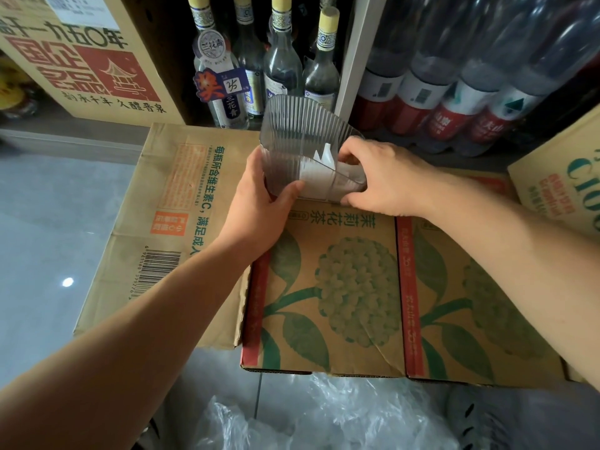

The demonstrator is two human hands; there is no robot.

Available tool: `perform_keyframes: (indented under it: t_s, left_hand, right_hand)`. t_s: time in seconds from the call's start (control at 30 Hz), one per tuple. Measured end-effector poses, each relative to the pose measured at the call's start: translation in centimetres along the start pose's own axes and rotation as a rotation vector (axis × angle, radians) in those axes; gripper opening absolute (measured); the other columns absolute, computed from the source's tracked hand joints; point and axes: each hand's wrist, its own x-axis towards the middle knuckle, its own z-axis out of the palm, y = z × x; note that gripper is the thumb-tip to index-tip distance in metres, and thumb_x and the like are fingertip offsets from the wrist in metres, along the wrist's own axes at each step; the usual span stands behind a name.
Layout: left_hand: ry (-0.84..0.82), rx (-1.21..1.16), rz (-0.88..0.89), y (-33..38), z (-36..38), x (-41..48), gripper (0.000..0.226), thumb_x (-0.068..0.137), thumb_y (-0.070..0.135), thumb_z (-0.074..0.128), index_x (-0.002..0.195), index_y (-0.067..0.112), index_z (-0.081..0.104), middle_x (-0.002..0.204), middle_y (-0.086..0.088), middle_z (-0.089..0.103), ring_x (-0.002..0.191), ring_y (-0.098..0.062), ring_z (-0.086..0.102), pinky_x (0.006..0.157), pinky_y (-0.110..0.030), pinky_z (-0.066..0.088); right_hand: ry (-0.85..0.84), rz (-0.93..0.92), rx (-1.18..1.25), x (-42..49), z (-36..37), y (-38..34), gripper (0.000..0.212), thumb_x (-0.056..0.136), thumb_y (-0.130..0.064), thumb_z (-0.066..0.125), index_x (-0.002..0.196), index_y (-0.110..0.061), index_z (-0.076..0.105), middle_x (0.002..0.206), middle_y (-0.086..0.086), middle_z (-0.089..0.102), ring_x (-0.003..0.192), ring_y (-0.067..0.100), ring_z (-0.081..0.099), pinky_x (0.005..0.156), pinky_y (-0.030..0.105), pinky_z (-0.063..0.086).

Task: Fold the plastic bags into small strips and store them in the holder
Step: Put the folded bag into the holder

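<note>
Glass bottles (282,63) upper centre, cardboard boxes (341,287) beneath, loose plastic bags (341,414) cut off at bottom, ribbed holder (292,131) centre, folded strips (316,181) inside, left hand (259,196) and right hand (386,177) gripping its sides, right fingertips hidden.

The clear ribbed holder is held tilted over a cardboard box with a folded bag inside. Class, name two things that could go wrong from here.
1. The folded white bag lies inside the tilted holder, by the right hand. It may unfold or slide out when that hand lets go.
2. Glass bottles stand just behind the holder, so a slip of the left hand could knock it into them.
</note>
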Motion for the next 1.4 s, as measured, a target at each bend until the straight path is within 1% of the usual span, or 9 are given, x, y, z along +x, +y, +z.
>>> perform_keyframes:
  t_s: [0.2, 0.3, 0.4, 0.53, 0.7, 0.87, 1.07, 1.27, 1.4]
  left_hand:
    - [-0.024, 0.0, 0.007, 0.2, 0.0, 0.0, 0.038, 0.096, 0.021, 0.069, 0.129, 0.017, 0.05, 0.096, 0.068, 0.036, 0.095, 0.035, 0.044, 0.079, 0.006, 0.034]
    - [-0.009, -0.01, 0.0, 0.2, 0.2, 0.0, 0.035, 0.096, 0.018, 0.068, 0.125, 0.02, 0.048, 0.101, 0.049, 0.051, 0.095, 0.032, 0.047, 0.079, 0.006, 0.034]
    - [0.001, -0.007, 0.004, 0.3, 0.3, 0.0, 0.034, 0.097, 0.016, 0.068, 0.121, 0.025, 0.045, 0.102, 0.032, 0.052, 0.093, 0.032, 0.048, 0.078, 0.005, 0.035]
    - [-0.011, 0.002, 0.011, 0.2, 0.1, 0.0, 0.039, 0.096, 0.02, 0.069, 0.13, 0.019, 0.048, 0.103, 0.048, 0.051, 0.095, 0.032, 0.047, 0.078, 0.006, 0.034]
    - [-0.008, 0.053, 0.0, 0.6, -0.1, -0.4, 0.038, 0.092, 0.026, 0.072, 0.12, 0.028, 0.047, 0.108, 0.021, 0.058, 0.099, 0.013, 0.056, 0.078, 0.0, 0.039]
    - [-0.011, 0.102, -0.041, 0.9, -0.6, -1.1, 0.054, 0.09, 0.026, 0.075, 0.131, 0.031, 0.04, 0.125, 0.012, 0.052, 0.112, -0.004, 0.055, 0.089, -0.011, 0.041]
    - [0.031, 0.165, -0.099, 1.8, -2.2, -3.9, 0.053, 0.088, 0.029, 0.075, 0.132, 0.016, 0.049, 0.124, 0.009, 0.058, 0.112, -0.006, 0.055, 0.094, -0.023, 0.043]
    - [-0.111, 0.297, 0.012, 3.7, -4.3, -11.9, 0.008, 0.088, 0.021, 0.074, 0.089, 0.025, 0.068, 0.079, 0.015, 0.067, 0.073, -0.01, 0.064, 0.068, -0.019, 0.05]
    - [-0.409, 0.454, 0.019, 1.7, -3.9, -19.5, 0.003, 0.087, 0.023, 0.07, 0.089, 0.025, 0.071, 0.081, 0.009, 0.071, 0.075, -0.019, 0.067, 0.07, -0.032, 0.056]
  right_hand:
    - [-0.034, 0.016, 0.018, -0.2, 0.0, -0.3, 0.032, 0.083, -0.036, 0.082, 0.095, -0.022, 0.055, 0.088, -0.009, 0.054, 0.081, 0.017, 0.054, 0.055, 0.025, 0.031]
    - [-0.071, 0.014, 0.012, -0.2, 0.1, -0.7, 0.032, 0.084, -0.033, 0.08, 0.08, -0.021, 0.051, 0.078, -0.004, 0.057, 0.072, 0.015, 0.056, 0.053, 0.029, 0.035]
    - [-0.081, 0.009, 0.003, -0.2, 0.0, -0.7, 0.028, 0.084, -0.033, 0.08, 0.084, -0.019, 0.056, 0.079, -0.001, 0.06, 0.075, 0.017, 0.059, 0.055, 0.03, 0.039]
    - [-0.06, 0.001, 0.021, -0.5, -0.1, -0.3, 0.031, 0.081, -0.035, 0.083, 0.091, -0.022, 0.056, 0.089, -0.006, 0.057, 0.086, 0.021, 0.059, 0.064, 0.034, 0.043]
    - [0.061, 0.0, 0.007, -1.1, 0.0, 0.2, 0.069, 0.081, -0.039, 0.083, 0.139, -0.02, 0.052, 0.132, 0.001, 0.054, 0.098, 0.017, 0.053, 0.082, 0.032, 0.042]
    - [0.172, 0.011, 0.039, -2.5, -0.6, 0.4, 0.053, 0.08, -0.035, 0.084, 0.125, -0.021, 0.059, 0.119, -0.007, 0.052, 0.083, 0.015, 0.061, 0.079, 0.042, 0.054]
    - [0.307, 0.027, 0.105, -7.0, -0.5, -1.1, 0.022, 0.084, -0.024, 0.08, 0.097, -0.021, 0.062, 0.095, -0.008, 0.057, 0.068, 0.008, 0.061, 0.063, 0.029, 0.049]
    - [0.041, 0.006, 0.227, -15.3, 3.7, -6.4, 0.004, 0.091, -0.023, 0.073, 0.09, -0.023, 0.069, 0.087, -0.014, 0.065, 0.079, 0.003, 0.061, 0.074, 0.031, 0.055]
    - [-0.18, -0.01, 0.191, -20.6, 9.5, -9.6, 0.007, 0.091, -0.028, 0.07, 0.096, -0.023, 0.071, 0.092, -0.01, 0.066, 0.083, 0.01, 0.06, 0.075, 0.03, 0.048]
